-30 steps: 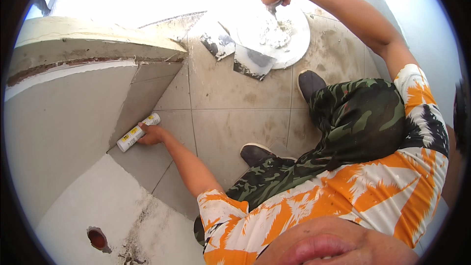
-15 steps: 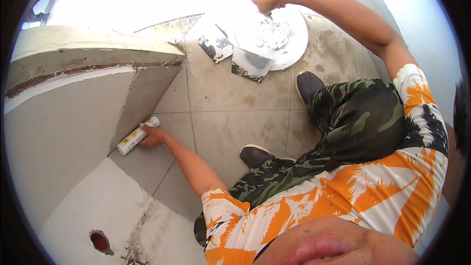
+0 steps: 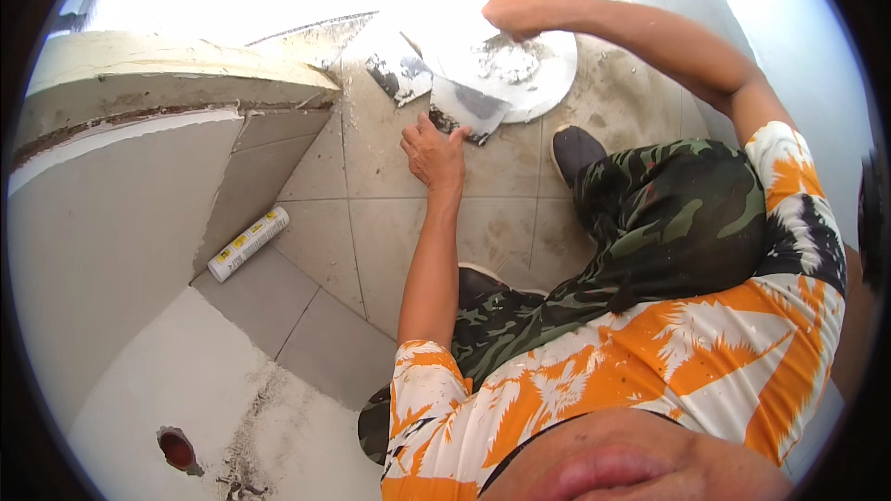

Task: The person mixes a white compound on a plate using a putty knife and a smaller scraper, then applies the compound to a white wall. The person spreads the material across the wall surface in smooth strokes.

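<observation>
My left hand [image 3: 434, 156] has its fingers apart, at the near edge of a flat dark square plate [image 3: 469, 109] smeared with white; whether it touches the plate, I cannot tell. A second smeared plate [image 3: 399, 74] lies just left of it. My right hand [image 3: 520, 9] is closed above a round white pan [image 3: 555, 83] holding a lumpy heap of white paste [image 3: 509, 61]; what it grips is hidden beneath the fist. A white and yellow cartridge tube [image 3: 249, 243] lies on the grey tile at the foot of the wall, apart from both hands.
Left of me rises a low tiled wall [image 3: 121, 195] with a pale ledge [image 3: 176, 65]. A round hole [image 3: 176, 450] opens in the white surface at the lower left. My shoe [image 3: 577, 150] stands on the stained floor tiles [image 3: 399, 232]. Strong glare washes out the far left.
My left hand has let go of the cartridge tube and moved right and away from me to the dark plate. My right hand has shifted slightly, still closed over the pan.
</observation>
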Demonstrator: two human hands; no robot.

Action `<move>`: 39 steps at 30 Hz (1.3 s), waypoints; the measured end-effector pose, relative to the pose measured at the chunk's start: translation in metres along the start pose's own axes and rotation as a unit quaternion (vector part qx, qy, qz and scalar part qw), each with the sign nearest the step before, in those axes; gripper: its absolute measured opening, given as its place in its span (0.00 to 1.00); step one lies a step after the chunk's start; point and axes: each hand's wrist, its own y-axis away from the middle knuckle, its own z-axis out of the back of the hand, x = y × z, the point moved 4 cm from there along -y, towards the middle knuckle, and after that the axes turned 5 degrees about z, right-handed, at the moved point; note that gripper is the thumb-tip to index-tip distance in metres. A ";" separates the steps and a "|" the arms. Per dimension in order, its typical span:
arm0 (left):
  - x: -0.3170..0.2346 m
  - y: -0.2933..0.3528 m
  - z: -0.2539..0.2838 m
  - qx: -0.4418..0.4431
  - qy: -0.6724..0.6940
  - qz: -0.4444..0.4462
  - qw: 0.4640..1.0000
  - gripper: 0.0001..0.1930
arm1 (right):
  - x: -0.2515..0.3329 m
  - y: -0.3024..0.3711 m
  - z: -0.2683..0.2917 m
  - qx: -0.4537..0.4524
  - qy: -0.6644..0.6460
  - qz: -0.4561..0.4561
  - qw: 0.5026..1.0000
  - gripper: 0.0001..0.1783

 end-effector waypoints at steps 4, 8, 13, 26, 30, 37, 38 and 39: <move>-0.002 -0.006 -0.010 0.031 -0.042 0.018 0.998 0.37 | -0.004 0.023 0.029 -0.013 -0.009 0.027 1.000 0.05; -0.015 -0.012 -0.014 0.040 -0.051 0.005 0.998 0.34 | 0.005 0.033 -0.021 -0.037 -0.023 0.032 0.999 0.05; 0.003 -0.016 -0.017 0.001 -0.017 0.002 1.000 0.27 | 0.003 0.056 -0.008 -0.042 -0.050 0.029 0.997 0.04; 0.035 -0.039 0.000 0.132 0.358 0.120 0.916 0.09 | 0.022 0.071 -0.016 -0.006 -0.101 0.032 0.994 0.05; 0.020 -0.044 0.007 0.133 0.363 0.136 0.912 0.08 | 0.031 0.066 -0.018 0.016 -0.087 0.052 0.995 0.05; 0.012 -0.052 0.011 0.121 0.397 0.167 0.895 0.08 | 0.020 0.039 -0.012 0.023 -0.071 0.027 0.997 0.05; 0.015 -0.051 0.009 0.138 0.410 0.181 0.883 0.09 | 0.019 0.039 -0.008 0.014 -0.070 0.025 0.997 0.05; 0.013 -0.049 0.015 0.156 0.422 0.195 0.871 0.10 | 0.017 0.038 -0.005 0.005 -0.069 0.022 0.997 0.04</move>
